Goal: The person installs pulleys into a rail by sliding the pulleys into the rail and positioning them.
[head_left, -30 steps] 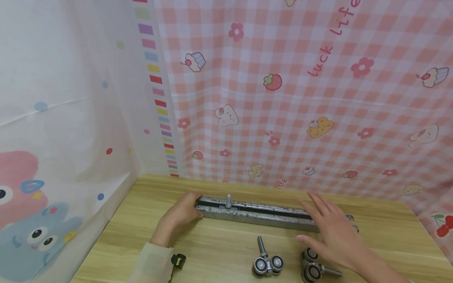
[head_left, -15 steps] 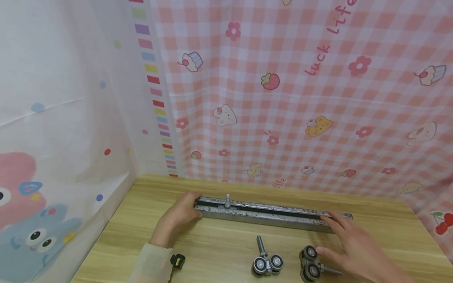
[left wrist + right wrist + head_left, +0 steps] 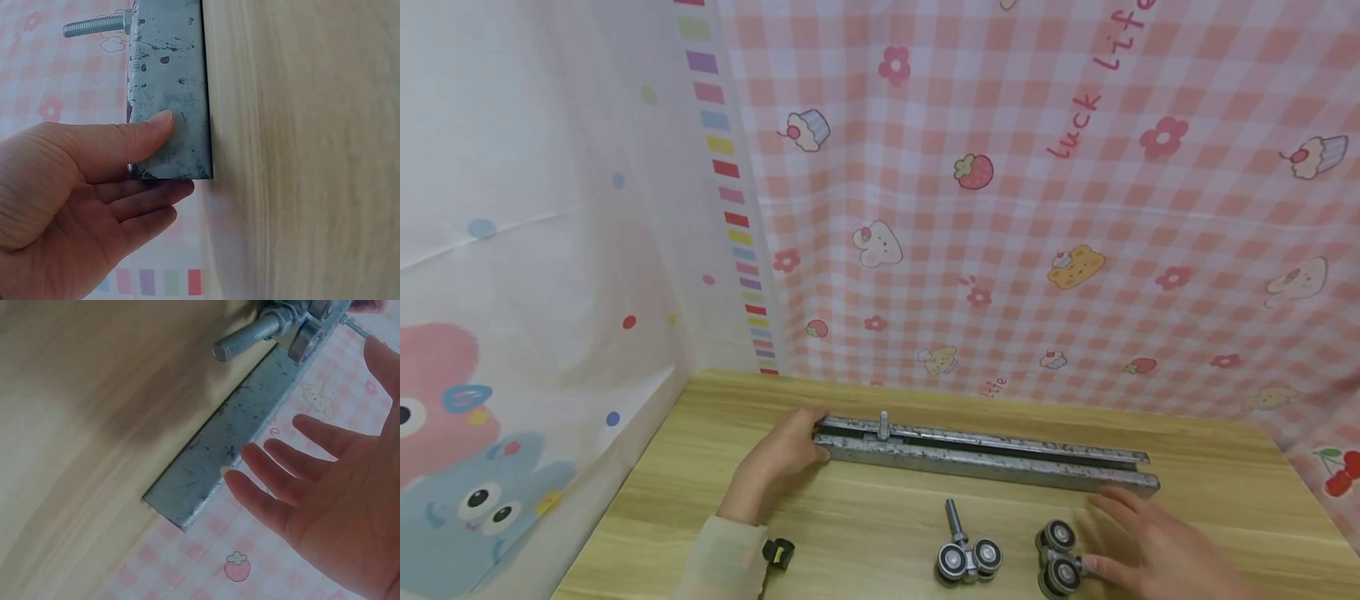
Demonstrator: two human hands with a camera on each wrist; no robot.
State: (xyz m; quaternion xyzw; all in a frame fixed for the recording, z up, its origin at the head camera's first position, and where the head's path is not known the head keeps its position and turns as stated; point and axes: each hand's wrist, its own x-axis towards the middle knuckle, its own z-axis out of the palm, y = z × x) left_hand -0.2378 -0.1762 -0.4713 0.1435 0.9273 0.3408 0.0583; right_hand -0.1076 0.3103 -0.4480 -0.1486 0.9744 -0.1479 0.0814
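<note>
A scuffed grey steel channel rail (image 3: 985, 468) lies along the back of the table, its slot facing up. My left hand (image 3: 784, 450) grips its left end, thumb flat on the front face (image 3: 169, 81) and fingers behind the end. An upright threaded bolt (image 3: 883, 427) stands out of the slot near that hand. In front of the rail lie two roller trolleys, each with a bolt: a middle trolley (image 3: 970, 560) and a right trolley (image 3: 1062, 571). My right hand (image 3: 1157, 550) is beside the right trolley's bolt (image 3: 247, 339), fingers extended and loosely spread, holding nothing.
The wood-grain table (image 3: 865, 517) ends at a pink checked cloth (image 3: 1000, 208) behind. A white printed cloth (image 3: 550, 208) hangs on the left. A small black piece (image 3: 778, 552) is by the left sleeve (image 3: 718, 558).
My right hand has moved from over the rail's right part toward me and down to the right trolley, uncovering the rail's right end. The left hand and rail have stayed put.
</note>
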